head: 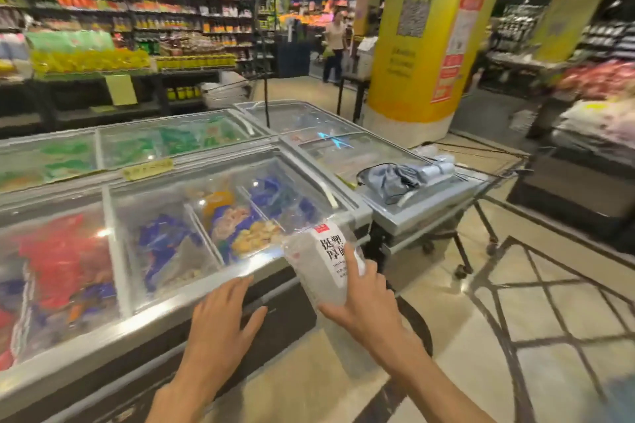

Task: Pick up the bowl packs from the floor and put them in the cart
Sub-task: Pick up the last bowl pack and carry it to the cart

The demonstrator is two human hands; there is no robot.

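The right hand [357,302] is gripping a bowl pack [323,264], a clear plastic sleeve of white bowls with a printed label, and is holding it up in the air in front of the chest freezer [144,326]. The pack is rising up and to the left out of the hand, its lower end sitting in the palm and a finger lying across the label (the print is too blurred to read). The left hand [223,316] is hovering just beside it, fingers spread and holding nothing. The wire cart [536,306] is standing to the right.
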